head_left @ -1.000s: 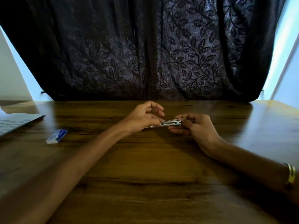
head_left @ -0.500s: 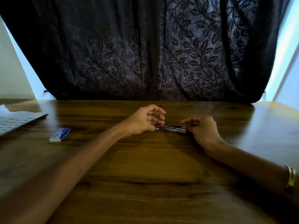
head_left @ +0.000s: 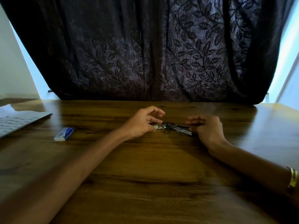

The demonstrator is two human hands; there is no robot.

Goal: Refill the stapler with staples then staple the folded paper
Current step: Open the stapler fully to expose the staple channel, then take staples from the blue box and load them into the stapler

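Stapler lay hinged open between your pinching left hand and right hand, probably exposing its staple channel.

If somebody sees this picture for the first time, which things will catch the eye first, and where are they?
At the middle of the wooden table, the left hand and the right hand hold a small metal stapler, spread open between them. A blue and white box lies to the left, and a sheet of paper rests at the far left edge. Behind the table hangs a dark curtain with a leaf pattern.
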